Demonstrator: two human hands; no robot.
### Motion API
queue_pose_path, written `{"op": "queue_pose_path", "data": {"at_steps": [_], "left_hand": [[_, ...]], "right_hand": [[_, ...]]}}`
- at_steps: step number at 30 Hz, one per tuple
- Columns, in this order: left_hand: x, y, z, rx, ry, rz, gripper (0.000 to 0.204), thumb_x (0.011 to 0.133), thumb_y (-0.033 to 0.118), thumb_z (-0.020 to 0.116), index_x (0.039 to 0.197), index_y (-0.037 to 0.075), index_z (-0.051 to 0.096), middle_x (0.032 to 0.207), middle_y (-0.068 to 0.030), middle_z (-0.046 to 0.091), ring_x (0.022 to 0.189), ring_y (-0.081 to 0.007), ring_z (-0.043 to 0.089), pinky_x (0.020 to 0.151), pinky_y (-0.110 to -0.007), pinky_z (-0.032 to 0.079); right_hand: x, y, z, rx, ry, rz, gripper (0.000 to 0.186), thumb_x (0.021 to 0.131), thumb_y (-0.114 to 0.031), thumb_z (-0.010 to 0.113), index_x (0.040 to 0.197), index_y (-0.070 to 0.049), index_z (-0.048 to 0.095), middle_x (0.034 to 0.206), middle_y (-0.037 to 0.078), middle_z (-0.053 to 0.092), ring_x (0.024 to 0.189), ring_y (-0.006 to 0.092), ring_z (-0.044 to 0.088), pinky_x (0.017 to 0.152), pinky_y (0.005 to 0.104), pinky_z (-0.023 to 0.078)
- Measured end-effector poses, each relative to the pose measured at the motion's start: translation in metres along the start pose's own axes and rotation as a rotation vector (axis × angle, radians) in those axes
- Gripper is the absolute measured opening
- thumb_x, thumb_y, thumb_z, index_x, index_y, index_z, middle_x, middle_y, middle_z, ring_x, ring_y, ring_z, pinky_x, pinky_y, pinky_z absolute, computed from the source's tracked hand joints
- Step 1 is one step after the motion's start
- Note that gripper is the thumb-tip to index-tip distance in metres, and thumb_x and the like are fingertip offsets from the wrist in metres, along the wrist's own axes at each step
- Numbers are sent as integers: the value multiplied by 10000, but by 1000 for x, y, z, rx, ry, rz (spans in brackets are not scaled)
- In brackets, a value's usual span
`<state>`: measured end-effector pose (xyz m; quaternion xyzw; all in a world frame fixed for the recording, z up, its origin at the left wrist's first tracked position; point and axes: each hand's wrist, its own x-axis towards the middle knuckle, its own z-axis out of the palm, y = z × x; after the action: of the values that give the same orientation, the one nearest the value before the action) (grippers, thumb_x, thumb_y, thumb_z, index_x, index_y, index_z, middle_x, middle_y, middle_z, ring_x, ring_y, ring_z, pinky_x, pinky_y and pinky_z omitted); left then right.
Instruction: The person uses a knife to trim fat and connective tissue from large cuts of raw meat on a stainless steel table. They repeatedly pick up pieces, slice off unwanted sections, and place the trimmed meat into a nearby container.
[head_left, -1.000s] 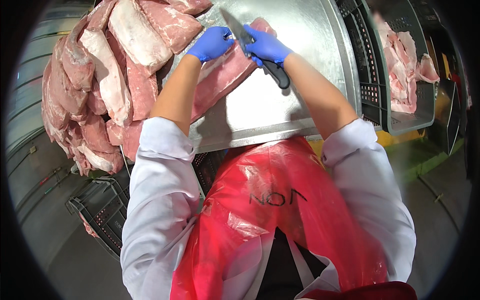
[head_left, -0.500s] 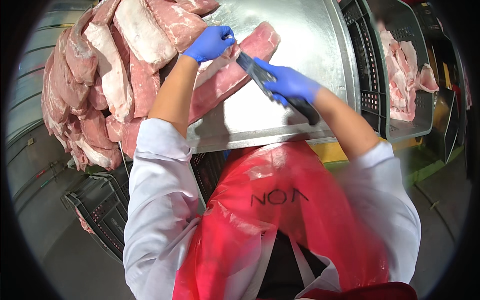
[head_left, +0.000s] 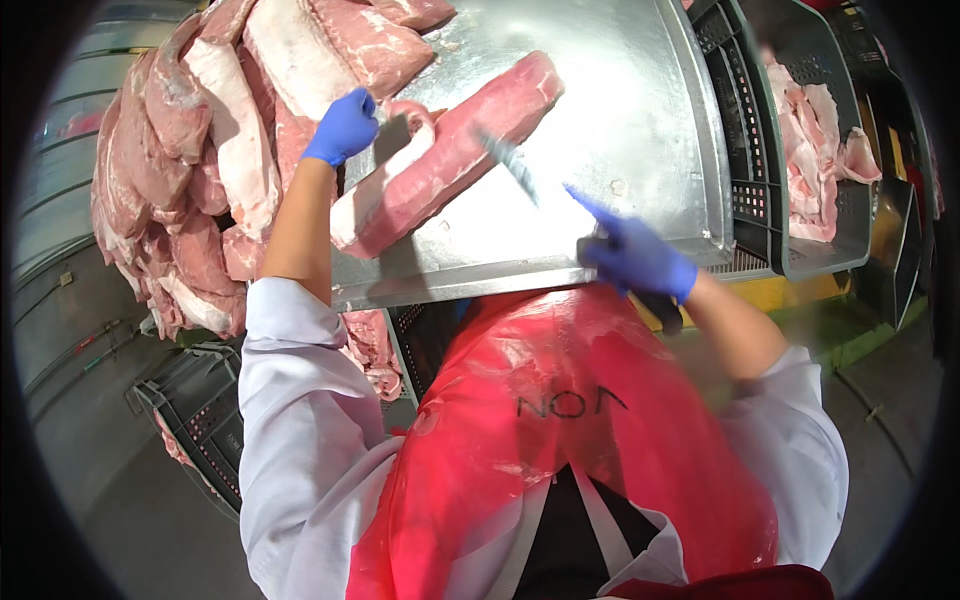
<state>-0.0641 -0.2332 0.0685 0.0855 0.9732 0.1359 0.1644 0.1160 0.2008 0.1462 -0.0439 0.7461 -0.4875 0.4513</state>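
On the metal tray (head_left: 640, 120) a long pink pork loin (head_left: 455, 165) lies slantwise. A pale fat strip (head_left: 400, 165) runs along its left side, its far end curled up. Beside that curl, my left hand (head_left: 345, 128), in a blue glove, is closed into a fist above the tray's left part; its palm side is hidden. My right hand (head_left: 640, 255), also gloved in blue, grips a knife (head_left: 512, 170) near the tray's front edge, forefinger stretched forward. Motion blurs the blade, which points at the loin's right side. The dark handle's end shows below the hand.
A large heap of pork loins (head_left: 215, 150) rests at the left. Right of the tray stands a dark crate (head_left: 825, 255) with pale trimmings (head_left: 805, 150). Another crate (head_left: 195, 420) is at the lower left. More meat (head_left: 372, 350) lies below the tray's front edge.
My left hand has moved left, off the fat strip, which now lies curled against the loin. My right hand has drawn the knife back toward me and to the right.
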Motion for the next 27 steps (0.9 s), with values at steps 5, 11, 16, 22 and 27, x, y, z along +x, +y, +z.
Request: {"op": "queue_pose_path", "data": {"at_steps": [5,11,16,22,27], "left_hand": [[6,107,-8,419,-28,710,263,868,91,624,1129,105,653,1104,-136,668,1089,-318,607,1046,-447,440],[15,109,-13,603,71,1046,314,845,177,640,1151,115,665,1077,-129,665,1100,-353,598,1016,-413,464],[16,114,-23,821,-418,604,283,763,146,653,1031,104,732,977,-148,698,1004,-360,634,892,-458,505],[3,73,-18,325,-355,390,234,823,117,593,1045,66,648,947,-209,710,936,-427,672,824,-488,539],[-26,82,-24,191,-213,390,233,855,145,584,1078,81,611,963,-191,724,944,-413,682,822,-502,538]], "right_hand": [[91,12,-14,416,331,-206,772,957,-83,567,1633,-236,227,774,123,637,557,142,611,562,298,549],[158,14,10,334,522,-240,812,962,-101,552,1645,-253,140,792,144,646,564,178,636,541,333,557],[180,32,-1,-348,656,-201,871,971,-142,526,1634,-271,-25,830,280,683,677,422,685,673,505,559],[165,15,11,-97,570,-223,844,964,-143,529,1640,-271,41,839,254,692,643,361,684,625,467,565],[190,-37,38,438,299,-237,832,930,-71,543,1647,-243,156,818,119,641,575,162,604,516,328,544]]}}
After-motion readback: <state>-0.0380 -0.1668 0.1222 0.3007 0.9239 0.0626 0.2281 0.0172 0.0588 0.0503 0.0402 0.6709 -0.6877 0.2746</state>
